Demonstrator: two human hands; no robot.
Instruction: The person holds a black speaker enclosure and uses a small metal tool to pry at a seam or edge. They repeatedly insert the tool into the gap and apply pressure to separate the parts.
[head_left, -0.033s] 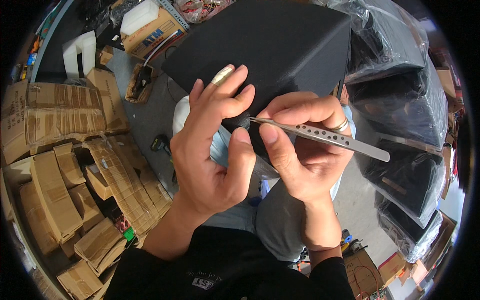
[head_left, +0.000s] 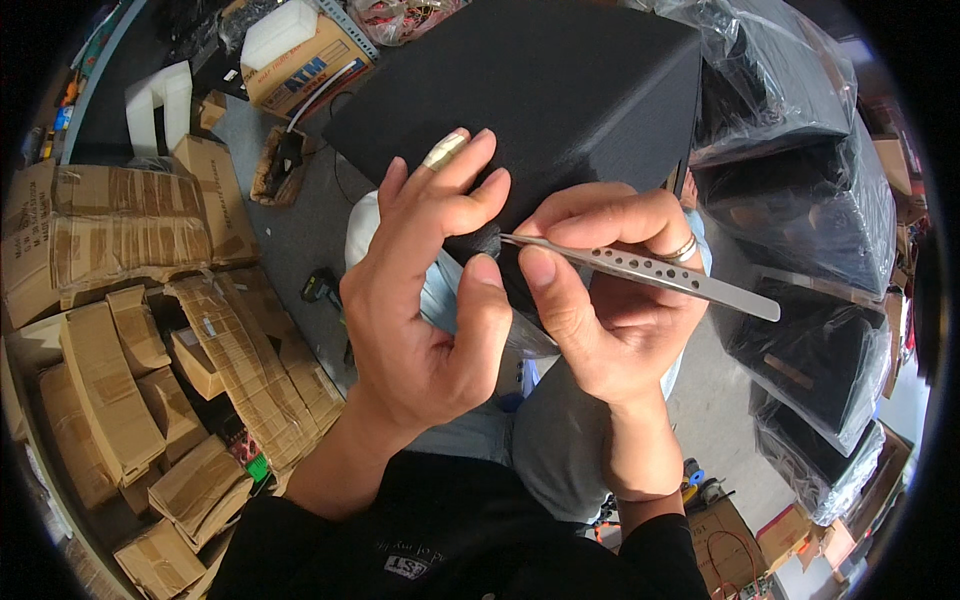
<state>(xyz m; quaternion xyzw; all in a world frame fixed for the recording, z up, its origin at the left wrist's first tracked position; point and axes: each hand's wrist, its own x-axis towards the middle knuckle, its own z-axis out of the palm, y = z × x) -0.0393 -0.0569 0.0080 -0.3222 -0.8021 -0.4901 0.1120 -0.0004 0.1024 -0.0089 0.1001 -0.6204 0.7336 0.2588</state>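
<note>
A large black box with a grained surface is in front of me, its near corner between my hands. My left hand has fingers fanned over its surface and a pale wrap on one finger. Its thumb and index finger close around the dark corner piece. In my right hand, pinched between thumb and fingers, is a pair of metal tweezers with a row of round holes. The tweezers' tips point left and meet the corner piece beside my left thumb. What they grip there is too small to make out.
Cardboard boxes are stacked at the left. Black boxes in clear plastic wrap line the right side. A drill lies on the floor left of my legs. White foam and a printed carton stand at the far left.
</note>
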